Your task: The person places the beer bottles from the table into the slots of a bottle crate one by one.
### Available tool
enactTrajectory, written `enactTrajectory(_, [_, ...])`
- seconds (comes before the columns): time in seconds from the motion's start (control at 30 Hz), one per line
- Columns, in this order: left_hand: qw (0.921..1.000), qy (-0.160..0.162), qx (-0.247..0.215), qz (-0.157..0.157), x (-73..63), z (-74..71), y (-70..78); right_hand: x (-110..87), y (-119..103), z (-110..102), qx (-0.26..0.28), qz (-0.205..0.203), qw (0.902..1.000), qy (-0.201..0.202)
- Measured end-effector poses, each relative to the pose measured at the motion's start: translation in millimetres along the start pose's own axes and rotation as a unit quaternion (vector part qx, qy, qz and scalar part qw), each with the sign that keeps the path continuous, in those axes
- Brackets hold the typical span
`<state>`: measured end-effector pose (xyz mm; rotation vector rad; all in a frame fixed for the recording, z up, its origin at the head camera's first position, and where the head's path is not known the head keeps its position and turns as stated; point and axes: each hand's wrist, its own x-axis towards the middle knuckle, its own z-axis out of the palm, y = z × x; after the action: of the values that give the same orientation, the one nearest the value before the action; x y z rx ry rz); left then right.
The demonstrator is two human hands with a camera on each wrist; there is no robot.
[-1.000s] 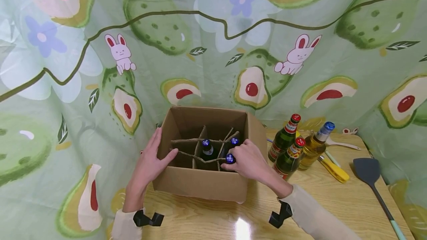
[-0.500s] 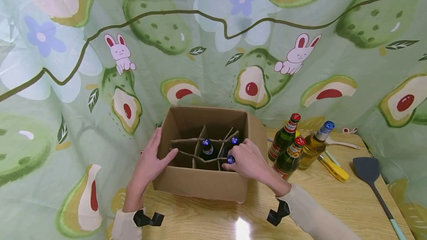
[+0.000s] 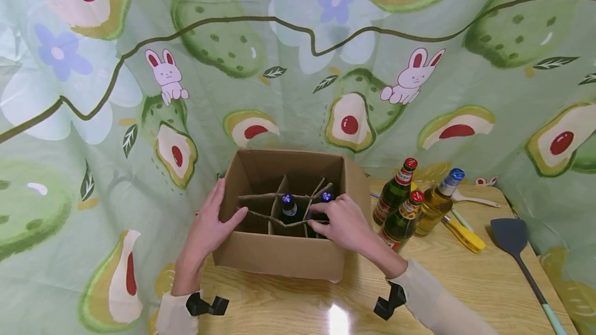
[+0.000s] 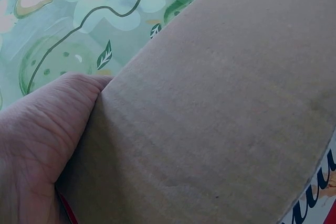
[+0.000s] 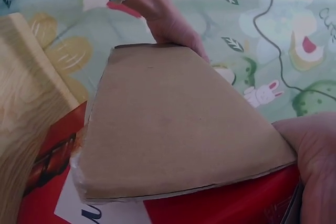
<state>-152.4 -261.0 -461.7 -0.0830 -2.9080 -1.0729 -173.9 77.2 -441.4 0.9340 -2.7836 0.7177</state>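
A brown cardboard box (image 3: pixel 279 257) stands upright on the table, split by cardboard dividers (image 3: pixel 261 196). My left hand (image 3: pixel 211 221) grips its left wall, thumb over the top edge and fingers outside; the left wrist view shows that hand (image 4: pixel 42 135) beside a flap. My right hand (image 3: pixel 342 221) reaches into the front right compartment, thumb and index finger apart over the dark space where a blue-capped bottle stood; its cap is hidden now. One blue-capped bottle (image 3: pixel 288 204) stands in the front middle compartment, another (image 3: pixel 327 197) in the back right one.
Right of the box stand two green bottles with red caps (image 3: pixel 396 190) (image 3: pixel 403 219) and a clear bottle (image 3: pixel 436 203) of amber liquid. Further right lie a yellow-handled utensil (image 3: pixel 465 235), a pale-handled utensil (image 3: pixel 477 199) and a dark spatula (image 3: pixel 509 234). A patterned cloth (image 3: pixel 288 92) hangs behind.
The blue cap between my right thumb and index finger has sunk out of sight, and those fingers have spread apart. My left hand keeps its place on the box.
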Motion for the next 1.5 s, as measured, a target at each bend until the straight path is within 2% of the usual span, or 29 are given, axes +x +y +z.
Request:
enactTrajectory(0.13, [1.0000,-0.002,0.000,-0.001,-0.6,0.2,-0.3,-5.6,5.1,1.8,0.094,-0.002,0.9944,0.047])
enactTrajectory(0.27, [1.0000,-0.002,-0.001,0.000,-0.5,0.6,-0.2,-16.7,11.9,1.0,0.188,-0.016,0.9764,0.105])
enactTrajectory(0.4, [1.0000,0.001,-0.005,-0.001,-0.4,1.1,-0.5,-28.5,19.6,-7.4,0.237,-0.025,0.9596,0.150])
enactTrajectory(0.63, [1.0000,0.003,-0.003,0.000,0.5,1.2,-0.6,-43.9,45.9,-35.3,0.220,-0.037,0.9412,0.254])
enactTrajectory(0.73, [1.0000,0.003,-0.002,-0.002,0.5,1.0,-0.5,-50.1,59.5,-48.1,0.207,-0.021,0.9367,0.282])
enactTrajectory(0.87, [1.0000,0.001,-0.002,-0.003,0.4,1.0,-0.6,-59.7,77.9,-58.9,0.180,0.023,0.9335,0.309])
enactTrajectory(1.0, [1.0000,0.001,-0.002,-0.002,0.3,1.5,-1.2,-68.7,94.2,-60.8,0.174,0.082,0.9314,0.309])
enactTrajectory(1.2, [1.0000,0.001,-0.004,-0.002,-1.0,0.8,-1.5,-77.4,109.6,-54.0,0.234,0.154,0.9237,0.261])
enactTrajectory(1.4, [1.0000,0.002,-0.005,-0.002,-0.9,1.7,-1.9,-81.0,124.1,-41.4,0.260,0.175,0.9168,0.248])
enactTrajectory(1.5, [1.0000,0.002,-0.006,0.000,-0.5,1.8,-1.7,-83.4,130.4,-35.2,0.284,0.184,0.9095,0.242])
